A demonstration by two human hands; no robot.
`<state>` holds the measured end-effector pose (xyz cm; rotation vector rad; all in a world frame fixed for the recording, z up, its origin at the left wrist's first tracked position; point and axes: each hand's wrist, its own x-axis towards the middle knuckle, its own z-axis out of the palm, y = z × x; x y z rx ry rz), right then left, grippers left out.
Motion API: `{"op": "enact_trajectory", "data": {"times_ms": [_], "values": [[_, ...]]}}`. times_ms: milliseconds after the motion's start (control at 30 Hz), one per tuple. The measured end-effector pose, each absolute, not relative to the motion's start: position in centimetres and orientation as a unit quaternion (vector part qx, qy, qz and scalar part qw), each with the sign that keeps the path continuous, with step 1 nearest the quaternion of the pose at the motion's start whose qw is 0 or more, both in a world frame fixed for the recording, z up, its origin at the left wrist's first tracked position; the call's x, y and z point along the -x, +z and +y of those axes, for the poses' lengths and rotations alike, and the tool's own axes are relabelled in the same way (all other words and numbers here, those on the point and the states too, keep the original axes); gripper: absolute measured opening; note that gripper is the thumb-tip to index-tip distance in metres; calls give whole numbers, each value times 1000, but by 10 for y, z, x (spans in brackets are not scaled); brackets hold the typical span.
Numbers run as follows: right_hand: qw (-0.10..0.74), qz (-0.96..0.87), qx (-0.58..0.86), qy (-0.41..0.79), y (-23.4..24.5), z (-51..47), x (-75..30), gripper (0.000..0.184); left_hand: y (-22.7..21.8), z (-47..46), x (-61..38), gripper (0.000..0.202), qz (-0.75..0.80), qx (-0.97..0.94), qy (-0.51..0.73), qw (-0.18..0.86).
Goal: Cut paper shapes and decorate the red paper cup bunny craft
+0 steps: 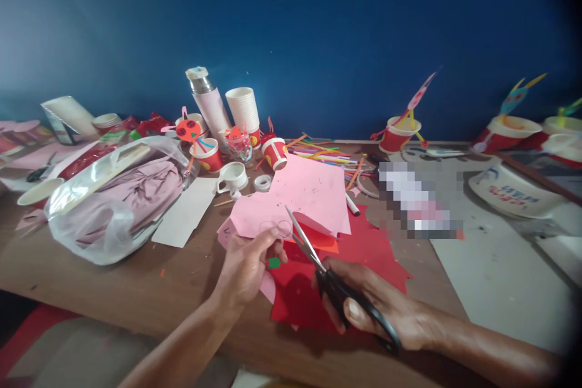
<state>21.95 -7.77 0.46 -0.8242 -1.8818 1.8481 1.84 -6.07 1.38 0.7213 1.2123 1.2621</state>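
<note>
My left hand (pixel 248 267) pinches the near edge of a pink paper sheet (pixel 309 194) with pencilled circles on it, and a small green scrap (pixel 274 263) sits at its fingers. My right hand (pixel 382 303) grips black-handled scissors (pixel 318 267), whose blades point up-left and are parted at the pink sheet's edge. Under both hands lie red paper sheets (pixel 364 248) and an orange piece (pixel 322 241) on the wooden table (pixel 182 285).
A clear plastic bag of pink cloth (pixel 118 200) lies at the left. Behind it stand paper cups (pixel 244 110), a flask (pixel 209 103), decorated cups (pixel 207 151), tape rolls (pixel 262 182), coloured straws (pixel 327 154) and a marker (pixel 352 204). More cup crafts (pixel 398 130) and grey card (pixel 495 267) fill the right.
</note>
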Motion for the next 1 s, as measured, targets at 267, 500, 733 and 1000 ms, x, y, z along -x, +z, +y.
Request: {"op": "enact_trajectory", "data": {"times_ms": [267, 500, 733, 1000], "values": [[237, -629, 282, 684, -4, -72, -207, 54, 12, -58, -21, 27, 541, -395, 483, 564], [212, -643, 291, 676, -10, -68, -211, 48, 7, -53, -9, 11, 473, -303, 512, 650], [18, -809, 374, 454, 25, -52, -234, 18, 21, -42, 13, 13, 401, -213, 551, 701], [-36, -892, 403, 201, 14, -78, -232, 24, 23, -39, 19, 12, 353, -188, 548, 735]]}}
